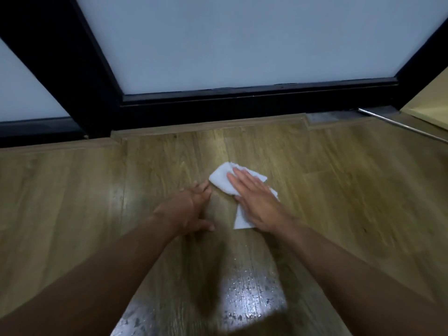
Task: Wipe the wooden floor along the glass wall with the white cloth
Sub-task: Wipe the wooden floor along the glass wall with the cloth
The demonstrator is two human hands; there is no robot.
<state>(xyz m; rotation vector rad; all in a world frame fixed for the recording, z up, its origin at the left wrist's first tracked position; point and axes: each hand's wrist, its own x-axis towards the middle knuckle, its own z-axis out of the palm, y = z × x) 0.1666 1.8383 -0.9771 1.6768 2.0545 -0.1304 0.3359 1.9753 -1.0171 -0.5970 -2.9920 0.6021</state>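
Head view: my right hand (254, 202) lay flat on white cloth (223, 178), fingers straight and together, pressing it to wooden floor (72, 202) near glass wall (242, 44). Left hand (191, 209) braced on floor just beside cloth, fingers loosely spread, holding nothing. Judged best: even palm pressure, overlapping strokes, cloth edge run up to black frame (242, 105).

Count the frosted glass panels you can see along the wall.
2. One large panel fills the top centre, beyond the white cloth; a second panel sits at far left, past the black post. Others may lie outside the frame.
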